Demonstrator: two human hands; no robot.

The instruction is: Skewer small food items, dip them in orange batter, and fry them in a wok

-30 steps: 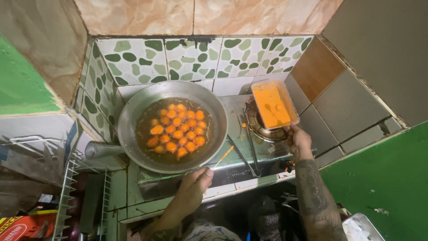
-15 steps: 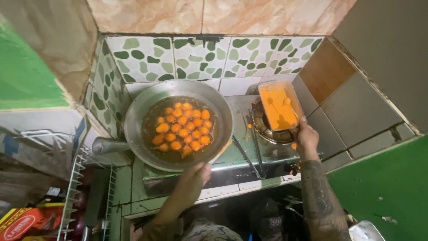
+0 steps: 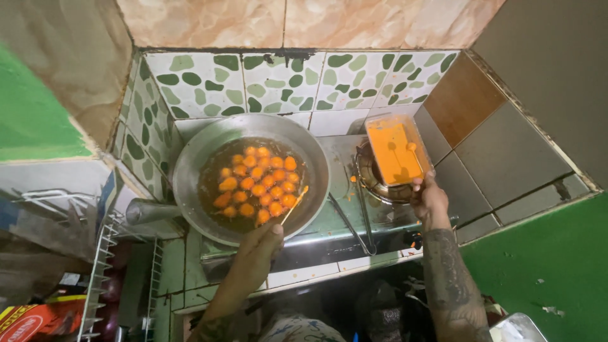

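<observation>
Left hand [image 3: 261, 244] fingers closed on a thin wooden stick [image 3: 294, 204], tip over the near right edge of the wok [image 3: 190, 166]. Wok sits on the left burner of the stove [image 3: 329, 218], full of dark oil with orange balls [image 3: 256, 189] floating in a cluster. Right hand [image 3: 429, 201] grips the near end of a clear rectangular container [image 3: 394, 150] of orange batter, held above the right burner [image 3: 373, 183], tilted a bit. Green-spotted tiles [image 3: 285, 79] behind.
</observation>
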